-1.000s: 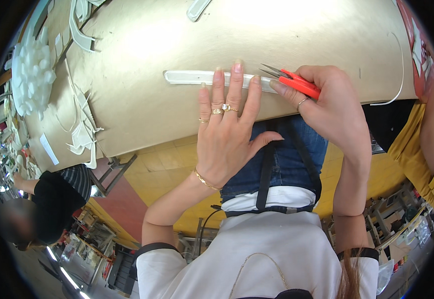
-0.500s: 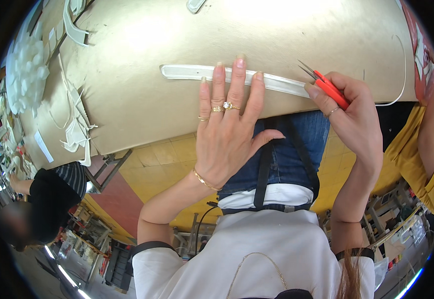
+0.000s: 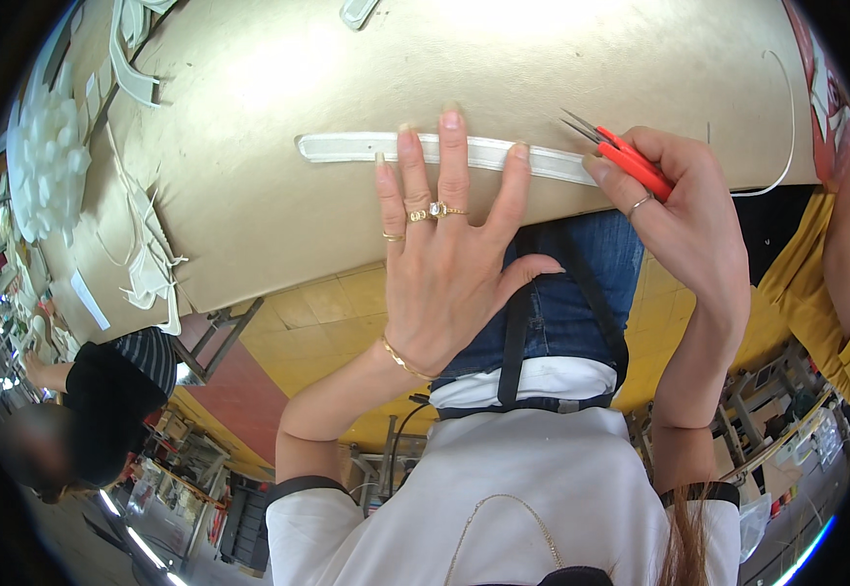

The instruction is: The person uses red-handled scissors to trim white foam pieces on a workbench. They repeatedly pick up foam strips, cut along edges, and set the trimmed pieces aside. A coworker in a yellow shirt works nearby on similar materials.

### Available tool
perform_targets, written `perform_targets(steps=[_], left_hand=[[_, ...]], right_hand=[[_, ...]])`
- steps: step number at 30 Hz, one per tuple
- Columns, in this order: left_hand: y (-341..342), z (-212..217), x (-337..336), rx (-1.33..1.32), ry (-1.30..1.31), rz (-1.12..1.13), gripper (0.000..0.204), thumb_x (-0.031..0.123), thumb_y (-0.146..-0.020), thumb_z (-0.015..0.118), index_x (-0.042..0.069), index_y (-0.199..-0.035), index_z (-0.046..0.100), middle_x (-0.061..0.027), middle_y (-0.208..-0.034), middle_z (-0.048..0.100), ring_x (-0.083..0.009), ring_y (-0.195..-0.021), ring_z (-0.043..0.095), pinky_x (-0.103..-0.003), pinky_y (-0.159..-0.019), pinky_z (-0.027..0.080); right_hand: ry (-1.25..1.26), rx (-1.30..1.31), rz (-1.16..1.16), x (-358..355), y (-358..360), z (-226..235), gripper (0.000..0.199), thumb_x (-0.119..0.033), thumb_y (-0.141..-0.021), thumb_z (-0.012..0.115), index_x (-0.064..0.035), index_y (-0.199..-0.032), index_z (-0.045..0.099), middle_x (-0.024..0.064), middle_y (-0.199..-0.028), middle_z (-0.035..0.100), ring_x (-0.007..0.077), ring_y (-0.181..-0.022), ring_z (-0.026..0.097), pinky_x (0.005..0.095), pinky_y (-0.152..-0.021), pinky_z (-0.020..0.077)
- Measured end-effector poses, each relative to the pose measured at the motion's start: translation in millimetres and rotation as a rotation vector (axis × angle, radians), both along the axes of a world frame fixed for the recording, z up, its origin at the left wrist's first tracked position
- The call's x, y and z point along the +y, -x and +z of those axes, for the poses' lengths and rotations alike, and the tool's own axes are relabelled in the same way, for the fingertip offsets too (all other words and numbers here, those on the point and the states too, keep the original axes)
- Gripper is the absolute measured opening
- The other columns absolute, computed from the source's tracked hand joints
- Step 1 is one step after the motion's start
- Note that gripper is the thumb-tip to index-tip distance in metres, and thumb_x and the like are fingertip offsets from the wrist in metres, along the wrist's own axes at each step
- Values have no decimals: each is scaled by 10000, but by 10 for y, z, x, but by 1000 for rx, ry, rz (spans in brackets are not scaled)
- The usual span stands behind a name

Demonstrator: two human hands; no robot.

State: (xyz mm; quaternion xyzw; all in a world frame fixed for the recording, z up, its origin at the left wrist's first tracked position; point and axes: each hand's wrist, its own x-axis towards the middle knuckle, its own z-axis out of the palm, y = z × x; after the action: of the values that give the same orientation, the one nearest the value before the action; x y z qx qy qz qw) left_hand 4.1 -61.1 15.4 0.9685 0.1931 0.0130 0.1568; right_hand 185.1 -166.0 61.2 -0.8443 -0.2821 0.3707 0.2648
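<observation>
tabletop (image 3: 269, 225), white strip (image 3: 337, 147), red snips (image 3: 637, 168), paper slip (image 3: 90, 299)

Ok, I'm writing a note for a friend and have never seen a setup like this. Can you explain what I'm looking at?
There is no machine: these are a person's own bare hands. A wide fisheye camera worn on the head looks down, so straight edges bend and the forearms come in from below. The left hand rests with fingers spread across a long pale strip lying on a shiny beige work surface. The right hand holds red-handled snips, its thumb at the strip's right end. Off to the left lie pale scraps; to the right curves a thin white cord.
</observation>
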Motion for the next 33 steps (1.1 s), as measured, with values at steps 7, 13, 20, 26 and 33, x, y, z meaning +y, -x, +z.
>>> perform_targets(steps=[7, 13, 20, 26, 33], left_hand=[[-58, -2, -62, 36, -59, 13, 969, 689, -607, 735, 331, -1458, 440, -341, -1546, 253, -585, -1392, 258, -683, -1120, 167], [-95, 15, -124, 56, -61, 50, 982, 694, -577, 751, 379, -1450, 431, -354, -1543, 246, -592, -1392, 251, -722, -1083, 176], [-113, -19, -83, 15, 172, -61, 1014, 594, -615, 785, 225, -1484, 416, -246, -1601, 225, -535, -1437, 219, -612, -1130, 237], [-100, -38, -105, -80, 141, -62, 1048, 561, -628, 792, 131, -1499, 400, -169, -1610, 256, -439, -1467, 239, -545, -1163, 240], [-166, -107, -328, -104, 124, -24, 1094, 523, -617, 805, 36, -1492, 365, -156, -1589, 312, -343, -1479, 267, -505, -1193, 203]], right_hand=[[16, 12, -22, 20, 6, 12, 210, -147, -904, 674, 38, -815, 626, -36, -623, 430, 57, -596, 371, 262, -523, 312], [6, -23, -12, 20, 21, -18, 209, -139, -897, 679, 41, -802, 630, -34, -605, 429, 53, -577, 367, 263, -505, 306], [33, -31, -9, 23, 7, -40, 219, -135, -890, 687, 45, -781, 624, -23, -569, 430, 59, -551, 367, 269, -490, 307], [-56, -74, -41, -7, 45, -26, 257, -182, -816, 647, 45, -706, 599, 189, -542, 490, 322, -491, 496, 396, -533, 420], [-7, -174, 1, -13, 60, -32, 227, -161, -849, 684, 42, -767, 626, 86, -564, 459, 177, -536, 431, 326, -510, 365]])
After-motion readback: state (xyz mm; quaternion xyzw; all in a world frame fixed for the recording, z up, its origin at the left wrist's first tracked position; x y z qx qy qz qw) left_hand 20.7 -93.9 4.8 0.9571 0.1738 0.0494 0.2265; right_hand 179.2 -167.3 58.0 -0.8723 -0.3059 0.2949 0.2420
